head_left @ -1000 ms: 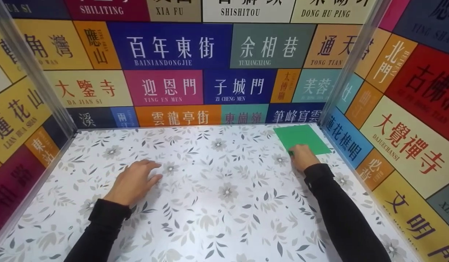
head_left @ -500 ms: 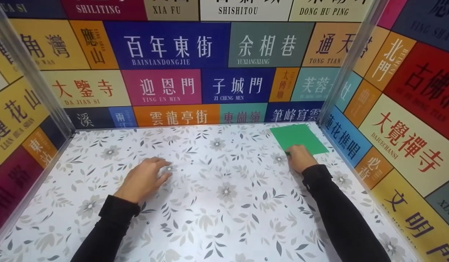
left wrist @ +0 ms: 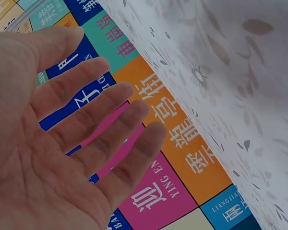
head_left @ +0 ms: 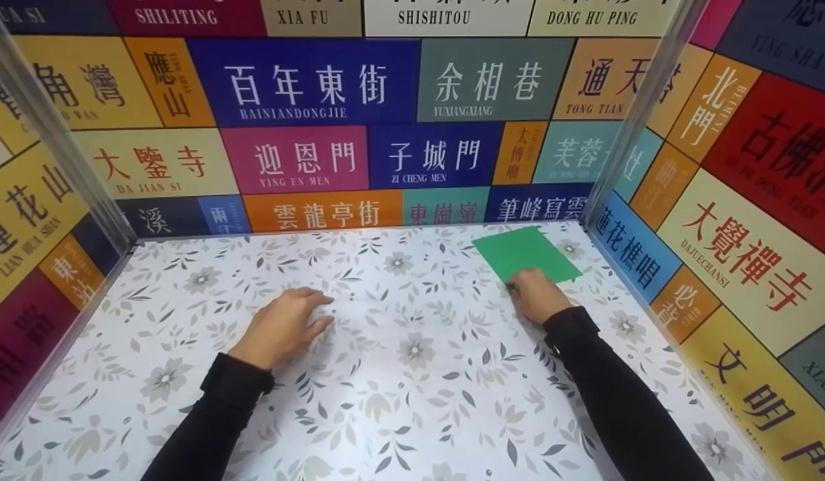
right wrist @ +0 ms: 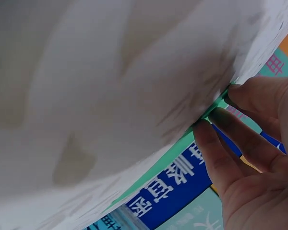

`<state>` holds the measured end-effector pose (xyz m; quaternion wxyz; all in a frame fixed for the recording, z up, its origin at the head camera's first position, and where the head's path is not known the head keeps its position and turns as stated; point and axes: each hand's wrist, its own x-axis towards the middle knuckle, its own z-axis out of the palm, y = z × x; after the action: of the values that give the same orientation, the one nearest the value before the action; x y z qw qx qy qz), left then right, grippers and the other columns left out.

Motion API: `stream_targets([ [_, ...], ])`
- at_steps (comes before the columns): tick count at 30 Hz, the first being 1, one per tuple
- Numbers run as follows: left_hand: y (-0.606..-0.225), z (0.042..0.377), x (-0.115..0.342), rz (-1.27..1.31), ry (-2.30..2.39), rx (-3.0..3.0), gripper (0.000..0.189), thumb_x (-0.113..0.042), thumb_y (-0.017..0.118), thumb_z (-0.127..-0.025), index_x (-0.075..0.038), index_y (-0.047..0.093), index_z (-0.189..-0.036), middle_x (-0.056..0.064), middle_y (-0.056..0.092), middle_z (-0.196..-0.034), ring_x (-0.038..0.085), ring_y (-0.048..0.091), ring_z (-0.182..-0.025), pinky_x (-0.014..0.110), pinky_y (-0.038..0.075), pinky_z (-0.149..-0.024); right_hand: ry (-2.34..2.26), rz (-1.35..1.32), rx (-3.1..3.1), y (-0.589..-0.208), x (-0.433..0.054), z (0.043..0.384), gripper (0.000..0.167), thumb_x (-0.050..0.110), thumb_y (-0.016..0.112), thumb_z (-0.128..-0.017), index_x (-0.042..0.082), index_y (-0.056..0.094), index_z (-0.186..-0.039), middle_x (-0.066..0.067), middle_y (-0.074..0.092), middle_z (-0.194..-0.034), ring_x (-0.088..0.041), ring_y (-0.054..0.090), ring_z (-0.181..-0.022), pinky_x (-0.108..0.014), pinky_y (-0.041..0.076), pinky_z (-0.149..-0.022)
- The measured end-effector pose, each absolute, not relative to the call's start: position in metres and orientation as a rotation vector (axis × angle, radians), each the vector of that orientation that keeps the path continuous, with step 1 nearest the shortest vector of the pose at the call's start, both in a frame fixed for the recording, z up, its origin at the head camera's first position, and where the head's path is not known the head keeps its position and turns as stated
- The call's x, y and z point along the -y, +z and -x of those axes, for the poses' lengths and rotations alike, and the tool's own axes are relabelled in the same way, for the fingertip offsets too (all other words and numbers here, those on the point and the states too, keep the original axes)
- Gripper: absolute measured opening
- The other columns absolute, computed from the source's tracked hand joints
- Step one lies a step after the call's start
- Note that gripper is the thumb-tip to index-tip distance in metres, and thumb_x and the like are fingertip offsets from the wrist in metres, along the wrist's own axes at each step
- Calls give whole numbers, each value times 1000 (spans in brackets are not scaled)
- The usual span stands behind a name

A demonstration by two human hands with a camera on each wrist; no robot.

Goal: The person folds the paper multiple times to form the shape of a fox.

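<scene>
Flower-patterned table [head_left: 379, 427], wall [head_left: 305, 80] of coloured signs behind. Right hand [head_left: 539, 296] pinches green paper [head_left: 529, 250] at its near edge; left hand [head_left: 278, 327] hovers over table, fingers spread.

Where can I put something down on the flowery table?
On the white flowery table, there's bare room between the bare left hand and right hand, nearer between the black sleeves, and along the colourful back wall, left of the green square sheet. It's crowded far right, where the right hand pinches that sheet.
</scene>
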<state>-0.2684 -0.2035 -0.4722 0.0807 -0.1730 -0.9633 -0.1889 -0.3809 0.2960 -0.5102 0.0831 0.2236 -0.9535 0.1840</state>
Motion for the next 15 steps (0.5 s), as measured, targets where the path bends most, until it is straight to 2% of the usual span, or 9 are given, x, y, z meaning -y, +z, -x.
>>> stream_targets([
  [15, -473, 274, 183, 600, -555, 2883, 40, -27, 83, -109, -8, 80, -144, 27, 76, -151, 50, 74, -141, 67, 61, -119, 580, -802, 2815, -510, -270, 366, 24, -14, 71, -102, -8, 85, -120, -26, 85, -117, -49, 81, -116, -62, 67, -108],
])
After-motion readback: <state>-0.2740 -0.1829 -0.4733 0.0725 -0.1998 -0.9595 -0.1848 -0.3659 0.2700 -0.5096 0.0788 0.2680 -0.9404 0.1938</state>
